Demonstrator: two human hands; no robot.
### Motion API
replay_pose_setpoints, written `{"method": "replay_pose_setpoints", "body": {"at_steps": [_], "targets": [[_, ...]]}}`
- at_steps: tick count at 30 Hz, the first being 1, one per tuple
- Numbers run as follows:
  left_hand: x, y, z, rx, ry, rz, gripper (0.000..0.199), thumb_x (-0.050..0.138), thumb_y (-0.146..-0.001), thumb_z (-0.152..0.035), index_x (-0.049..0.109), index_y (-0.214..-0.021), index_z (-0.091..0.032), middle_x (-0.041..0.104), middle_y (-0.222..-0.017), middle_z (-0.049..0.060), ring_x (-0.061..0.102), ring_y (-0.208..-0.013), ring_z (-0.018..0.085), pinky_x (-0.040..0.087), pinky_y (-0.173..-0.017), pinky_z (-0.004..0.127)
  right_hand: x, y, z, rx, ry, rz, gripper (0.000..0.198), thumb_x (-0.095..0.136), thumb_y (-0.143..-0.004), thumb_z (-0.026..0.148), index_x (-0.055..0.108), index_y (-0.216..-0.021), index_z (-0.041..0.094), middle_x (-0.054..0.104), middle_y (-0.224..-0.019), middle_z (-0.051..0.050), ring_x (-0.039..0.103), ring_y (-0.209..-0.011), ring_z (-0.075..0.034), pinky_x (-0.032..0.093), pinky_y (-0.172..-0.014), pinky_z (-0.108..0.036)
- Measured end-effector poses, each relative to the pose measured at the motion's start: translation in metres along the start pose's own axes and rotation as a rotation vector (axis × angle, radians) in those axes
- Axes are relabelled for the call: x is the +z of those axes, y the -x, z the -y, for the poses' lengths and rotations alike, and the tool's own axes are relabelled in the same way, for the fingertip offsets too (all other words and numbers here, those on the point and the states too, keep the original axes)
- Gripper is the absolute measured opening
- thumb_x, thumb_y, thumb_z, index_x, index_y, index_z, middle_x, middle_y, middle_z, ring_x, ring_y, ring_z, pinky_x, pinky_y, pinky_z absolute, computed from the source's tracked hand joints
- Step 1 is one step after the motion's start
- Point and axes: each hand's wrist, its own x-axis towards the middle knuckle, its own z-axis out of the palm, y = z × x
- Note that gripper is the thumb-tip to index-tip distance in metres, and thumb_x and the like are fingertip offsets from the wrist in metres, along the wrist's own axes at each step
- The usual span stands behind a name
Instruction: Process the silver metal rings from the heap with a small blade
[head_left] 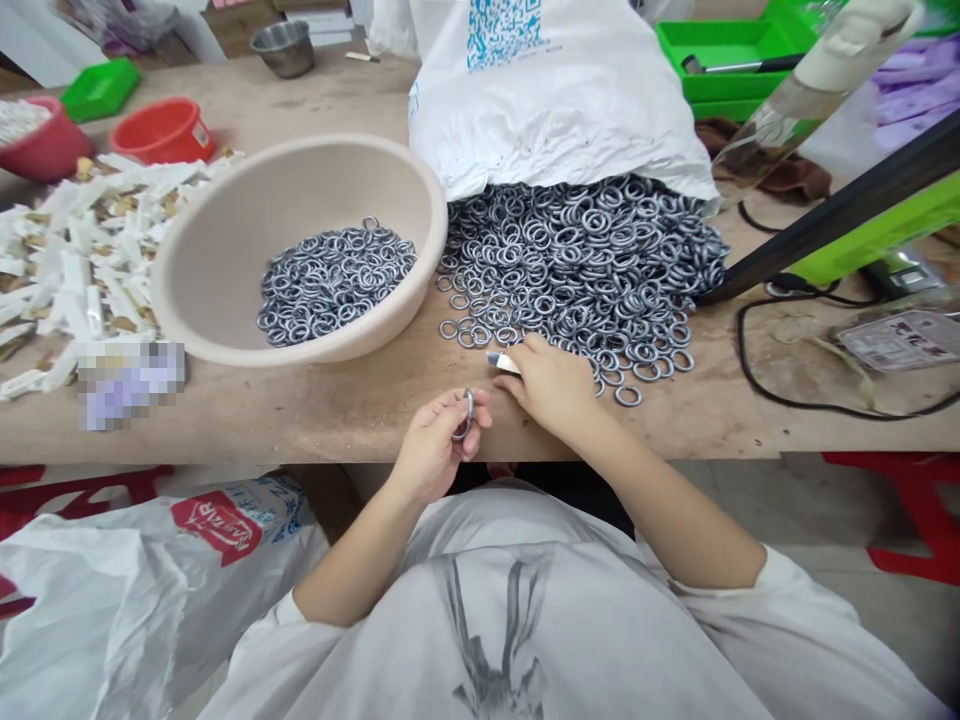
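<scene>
Nearest is the person's light shirt (495, 600), with a white bag (142, 570) low on the left and a red stool (919, 510) low on the right, both below the bench (300, 415). Just above the bench's front edge, the left hand (442, 432) pinches one grey ring (470, 404) between thumb and fingers, the ring standing nearly edge-on. Slightly farther in, the right hand (556, 385) lies at the near edge of a heap of similar rings (555, 260), its fingers bent; a small white piece (508, 363) with a dark tip shows at the fingertips, and whether it is gripped or worn I cannot tell. Left of the heap stands a wide beige bowl (214, 260) with more rings (330, 290) gathered at its bottom. Near the bowl's left side lies a blurred purple bundle (135, 390), and beyond it many white parts (82, 265) are strewn. To the right, a black cable (744, 350) loops over the bench. Behind the heap, a white sack (555, 130) lies with its mouth over the rings. Farther off are a red tub (161, 148) and a metal bowl (291, 62) on the left, and on the right a clear bottle (795, 110) and a green tray (712, 88).
</scene>
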Motion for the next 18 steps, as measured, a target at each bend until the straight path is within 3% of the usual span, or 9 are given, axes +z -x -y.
{"method": "replay_pose_setpoints", "body": {"at_steps": [2,4,7,10,12,14,18], "targets": [[-0.006,-0.003,-0.004,0.041,-0.007,-0.039,0.040,0.073,-0.073,-0.028,0.063,-0.108,-0.012,0.062,-0.079,0.003,0.042,-0.048,0.005,0.029,-0.043,0.017,-0.003,-0.006,0.005,-0.003,0.082,0.076,0.017,0.080,-0.099,0.022,0.066,-0.107,0.017,0.056,-0.103,-0.004,0.058,-0.083,-0.025,0.020,-0.051,-0.033],[-0.010,-0.005,-0.006,0.065,-0.003,-0.087,0.037,0.071,-0.070,-0.025,0.063,-0.103,-0.012,0.061,-0.077,0.002,0.043,-0.048,0.006,0.030,-0.043,0.018,-0.004,-0.007,0.007,-0.001,0.002,0.038,0.009,0.073,-0.101,0.014,0.065,-0.103,0.016,0.055,-0.102,-0.005,0.057,-0.083,-0.025,0.022,-0.052,-0.033],[-0.011,-0.008,-0.002,0.081,-0.015,-0.093,0.031,0.068,-0.072,-0.035,0.062,-0.091,-0.011,0.059,-0.077,0.003,0.045,-0.050,0.009,0.033,-0.041,0.021,-0.003,-0.001,0.004,-0.049,-0.511,-0.064,0.018,0.065,-0.100,0.014,0.057,-0.085,0.017,0.053,-0.086,-0.001,0.054,-0.074,-0.022,0.028,-0.058,-0.031],[-0.010,-0.010,0.007,0.181,-0.201,-0.048,0.040,0.063,-0.084,-0.051,0.060,-0.090,-0.012,0.054,-0.076,0.002,0.042,-0.050,0.008,0.031,-0.041,0.021,-0.003,0.010,0.002,-0.160,-1.107,0.046,0.027,0.054,-0.101,0.033,0.052,-0.077,0.019,0.050,-0.072,0.002,0.050,-0.067,-0.020,0.033,-0.061,-0.029],[-0.009,-0.011,0.012,0.267,-0.403,0.015,0.045,0.058,-0.091,-0.057,0.058,-0.085,-0.012,0.048,-0.070,0.001,0.037,-0.052,0.006,0.029,-0.044,0.019,-0.002,0.016,0.004,-0.177,-1.299,0.138,0.032,0.054,-0.099,0.044,0.056,-0.080,0.019,0.053,-0.074,0.001,0.051,-0.068,-0.020,0.035,-0.062,-0.028],[-0.007,-0.012,0.015,0.283,-0.514,0.095,0.050,0.054,-0.094,-0.059,0.056,-0.078,-0.011,0.045,-0.067,0.002,0.037,-0.056,0.006,0.029,-0.048,0.018,-0.002,0.019,0.006,-0.134,-1.417,0.135,0.034,0.061,-0.096,0.048,0.057,-0.081,0.018,0.055,-0.076,0.000,0.052,-0.070,-0.021,0.038,-0.064,-0.028],[0.002,-0.011,0.016,0.118,-0.299,0.125,0.055,0.065,-0.084,-0.063,0.049,-0.073,-0.012,0.038,-0.062,-0.001,0.030,-0.050,0.005,0.021,-0.043,0.018,0.001,0.025,0.013,-0.066,-1.602,-0.018,0.035,0.073,-0.093,0.050,0.062,-0.089,0.017,0.059,-0.080,-0.001,0.054,-0.072,-0.020,0.042,-0.067,-0.027]]}}
